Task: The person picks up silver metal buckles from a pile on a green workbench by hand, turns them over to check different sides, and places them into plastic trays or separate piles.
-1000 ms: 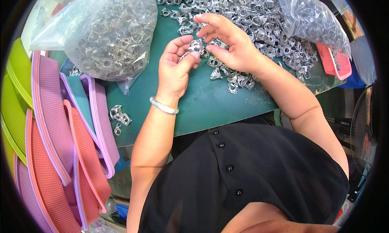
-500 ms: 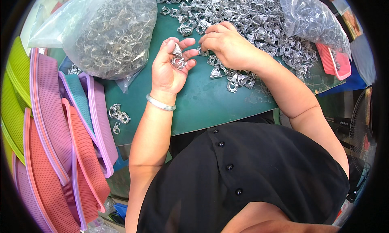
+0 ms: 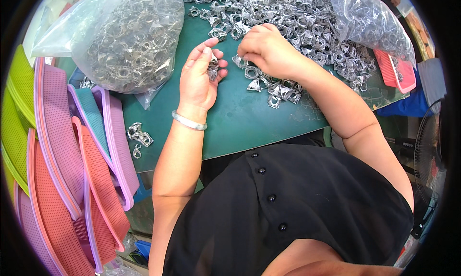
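Observation:
My left hand [image 3: 198, 81] is raised palm up over the green table, wearing a pale bangle [image 3: 189, 121]. Its fingers curl around a few silver metal rings [image 3: 212, 68], partly covered by the thumb. My right hand [image 3: 272, 52] reaches to the near edge of a big heap of silver rings [image 3: 312, 24]. The fingers of that hand are bent together, with one metal ring [image 3: 237, 61] at the tips. Just below it lies a small group of rings [image 3: 284, 92], apart from the left hand.
A clear bag full of rings [image 3: 129, 45] stands at the left, another bag [image 3: 372, 24] at the far right above a pink basket [image 3: 397, 74]. Stacked plastic baskets [image 3: 57, 136] crowd the left side. Several loose rings [image 3: 140, 135] lie beside them. A fan [image 3: 427, 151] stands at right.
My left fingers and thumb have closed further over the rings in the palm. My right hand has shifted slightly, its fingers curling more at the heap's edge.

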`<state>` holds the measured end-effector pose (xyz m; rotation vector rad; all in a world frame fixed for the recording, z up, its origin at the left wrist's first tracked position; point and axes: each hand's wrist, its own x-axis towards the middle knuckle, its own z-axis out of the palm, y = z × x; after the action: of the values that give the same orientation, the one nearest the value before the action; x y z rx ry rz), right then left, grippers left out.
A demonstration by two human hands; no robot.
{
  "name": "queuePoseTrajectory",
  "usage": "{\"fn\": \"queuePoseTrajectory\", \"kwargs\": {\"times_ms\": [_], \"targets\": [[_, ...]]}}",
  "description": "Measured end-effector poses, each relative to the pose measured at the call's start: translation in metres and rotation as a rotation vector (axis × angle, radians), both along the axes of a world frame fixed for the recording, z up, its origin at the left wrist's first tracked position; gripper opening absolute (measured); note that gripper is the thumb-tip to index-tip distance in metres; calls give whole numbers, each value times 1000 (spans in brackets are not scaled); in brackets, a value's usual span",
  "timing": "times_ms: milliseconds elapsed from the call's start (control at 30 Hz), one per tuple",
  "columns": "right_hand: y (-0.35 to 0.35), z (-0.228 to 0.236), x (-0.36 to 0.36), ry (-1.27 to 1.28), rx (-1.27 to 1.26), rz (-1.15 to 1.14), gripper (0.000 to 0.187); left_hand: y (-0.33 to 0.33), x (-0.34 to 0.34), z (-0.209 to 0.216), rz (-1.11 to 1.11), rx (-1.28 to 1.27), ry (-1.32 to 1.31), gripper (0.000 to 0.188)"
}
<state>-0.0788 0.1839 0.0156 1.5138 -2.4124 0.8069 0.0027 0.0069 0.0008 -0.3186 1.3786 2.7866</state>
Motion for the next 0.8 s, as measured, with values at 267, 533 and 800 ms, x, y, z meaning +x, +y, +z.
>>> {"fn": "queuePoseTrajectory", "kwargs": {"times_ms": [267, 533, 800], "targets": [[5, 25, -7, -822, -304, 33, 7, 3, 0, 2, -22, -109, -25, 20], [-46, 93, -138, -480, -170, -381, 19, -1, -2, 1, -15, -110, -53, 24], [-56, 95, -147, -23, -8, -166, 24, -5, -3, -1, 0, -94, -15, 26]]}}
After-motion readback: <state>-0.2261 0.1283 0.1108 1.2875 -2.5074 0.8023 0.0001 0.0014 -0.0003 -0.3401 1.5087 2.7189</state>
